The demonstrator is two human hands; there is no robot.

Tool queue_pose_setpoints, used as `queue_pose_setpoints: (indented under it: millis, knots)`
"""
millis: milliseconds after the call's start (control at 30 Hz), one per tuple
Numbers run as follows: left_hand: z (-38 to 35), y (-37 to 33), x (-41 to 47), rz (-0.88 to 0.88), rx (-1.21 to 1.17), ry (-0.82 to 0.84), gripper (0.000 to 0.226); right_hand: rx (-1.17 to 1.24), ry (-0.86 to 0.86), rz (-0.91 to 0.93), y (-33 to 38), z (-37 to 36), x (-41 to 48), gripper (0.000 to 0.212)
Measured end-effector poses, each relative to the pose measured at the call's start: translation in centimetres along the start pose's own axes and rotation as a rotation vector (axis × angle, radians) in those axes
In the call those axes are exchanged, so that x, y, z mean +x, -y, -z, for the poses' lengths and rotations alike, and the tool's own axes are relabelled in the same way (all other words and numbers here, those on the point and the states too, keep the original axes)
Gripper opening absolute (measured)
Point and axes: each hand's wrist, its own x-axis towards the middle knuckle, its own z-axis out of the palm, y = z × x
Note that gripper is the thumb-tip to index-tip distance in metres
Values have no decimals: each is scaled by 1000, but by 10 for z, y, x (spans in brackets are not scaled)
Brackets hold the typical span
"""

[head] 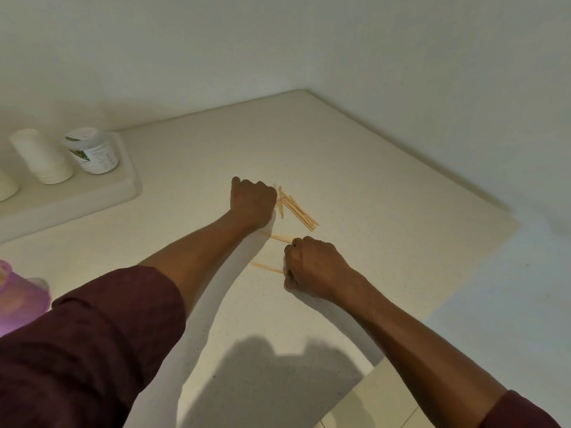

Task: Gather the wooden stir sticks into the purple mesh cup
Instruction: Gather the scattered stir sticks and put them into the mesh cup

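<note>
left hand (253, 202) curled against the stick pile (298, 210), grip unclear; right hand (312, 267) curled, pinching a loose stick (267, 267) on the surface (370, 186).

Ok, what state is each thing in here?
Wooden stir sticks: piled flat on counter, two strays apart.
Purple mesh cup: at left edge, contents unclear.
Left hand: curled against pile, grip hidden.
Right hand: curled at strays' ends, grip hidden.
White labelled jar: upright, lidded.
</note>
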Motion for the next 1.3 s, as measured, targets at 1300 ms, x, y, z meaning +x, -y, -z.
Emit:
queue_pose_setpoints:
  millis: [1300]
  knots:
    - [-12,28,-45,113,-132,16,12,481,-34,-483,-10,2,7,15]
